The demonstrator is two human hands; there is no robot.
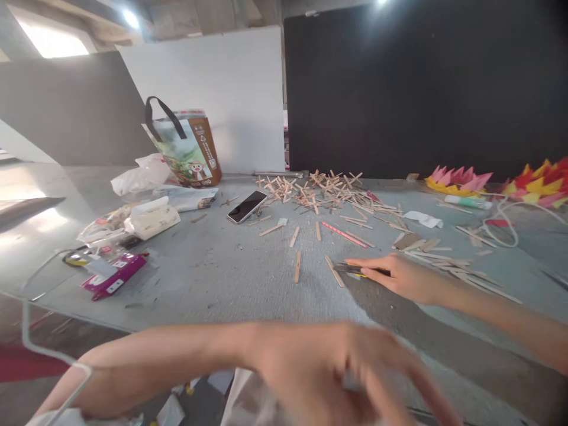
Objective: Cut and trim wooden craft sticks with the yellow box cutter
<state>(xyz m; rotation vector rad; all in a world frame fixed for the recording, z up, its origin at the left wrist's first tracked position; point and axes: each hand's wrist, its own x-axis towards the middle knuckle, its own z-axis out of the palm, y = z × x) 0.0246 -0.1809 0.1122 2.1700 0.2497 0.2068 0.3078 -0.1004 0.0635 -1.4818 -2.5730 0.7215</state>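
My right hand (394, 278) is closed around a black and yellow utility knife (351, 269). The knife's tip points left and lies at a wooden craft stick (334, 271) on the grey table (248, 278); whether it presses into the wood I cannot tell. Left of that stick lies another craft stick (297, 267). Close to the camera, past the table's front edge, is my left hand (328, 370), blurred by motion. Its fingers hang down and look spread, with nothing visible in them; the fingertips are partly cut off by the frame's bottom.
At the back lies a pile of craft sticks (323, 190), with more sticks (457, 263) at right. A red patterned pencil-like strip (346, 234), a phone (247, 207), a printed bag (190, 151), a purple packet (114, 276) and pink-yellow paper petals (459, 179) surround the work area.
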